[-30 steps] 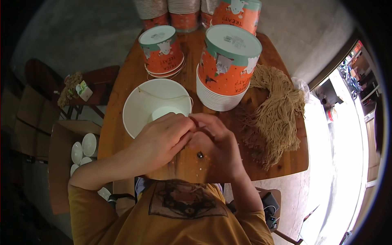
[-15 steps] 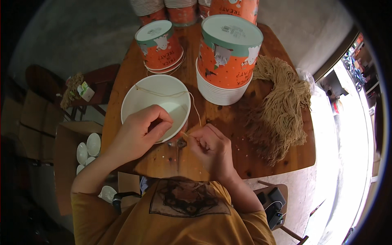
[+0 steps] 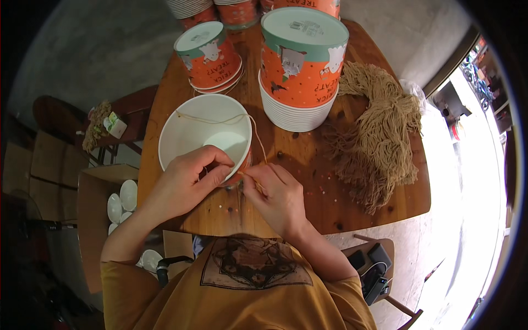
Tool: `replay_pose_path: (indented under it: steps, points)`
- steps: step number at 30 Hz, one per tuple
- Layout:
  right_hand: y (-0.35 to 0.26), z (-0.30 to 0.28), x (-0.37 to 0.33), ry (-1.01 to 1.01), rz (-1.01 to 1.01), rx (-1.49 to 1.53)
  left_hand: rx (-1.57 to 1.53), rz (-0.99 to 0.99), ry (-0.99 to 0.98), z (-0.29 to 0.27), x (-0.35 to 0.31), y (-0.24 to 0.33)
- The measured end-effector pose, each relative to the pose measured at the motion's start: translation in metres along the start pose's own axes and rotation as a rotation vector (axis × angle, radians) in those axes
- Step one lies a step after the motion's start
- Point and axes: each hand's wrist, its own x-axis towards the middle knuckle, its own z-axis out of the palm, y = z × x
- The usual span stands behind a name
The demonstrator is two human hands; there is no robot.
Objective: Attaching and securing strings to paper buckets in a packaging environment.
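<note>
An open paper bucket [image 3: 175, 126], white inside with an orange printed outside, stands upright on the wooden table [image 3: 217, 212]. A thin tan cord [image 3: 213, 119] lies across its mouth and hangs over the right rim. At the near rim my left hand [image 3: 192, 179] is closed, its thumb and fingertips gripping the bucket's edge; part of the grip is hidden. Just outside the rim, my right hand [image 3: 276, 195] pinches the cord close to the bucket's wall.
A tall upside-down stack of orange buckets [image 3: 300, 71] stands behind, with a smaller bucket stack [image 3: 209, 58] to its left. A bundle of tan cords [image 3: 385, 137] covers the table's right side. A cardboard box [image 3: 99, 220] with white cups sits at the left.
My right hand has moved left and slightly up, bringing the pinched cord closer to the bucket's near rim. My left hand stays at the rim. The whole view has shifted slightly.
</note>
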Motion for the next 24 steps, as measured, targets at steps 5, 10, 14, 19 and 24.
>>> replay_pose_path:
  steps: [5,10,14,19,24]
  points:
    - [-0.001,0.002,0.000,0.001,-0.027,-0.026,0.007,0.005,0.001,0.000,0.000,0.001]
    - [-0.001,0.005,0.000,0.022,-0.035,-0.068,-0.020,-0.011,-0.006,0.002,0.001,0.003]
    - [-0.002,0.005,0.000,0.031,-0.033,-0.064,-0.043,0.013,0.001,0.004,0.002,0.003]
    - [-0.002,0.007,0.001,0.003,0.001,-0.079,-0.040,-0.015,-0.022,0.003,0.005,-0.002]
    - [-0.003,0.008,0.000,-0.009,-0.005,-0.074,-0.044,0.002,-0.050,0.002,0.006,-0.004]
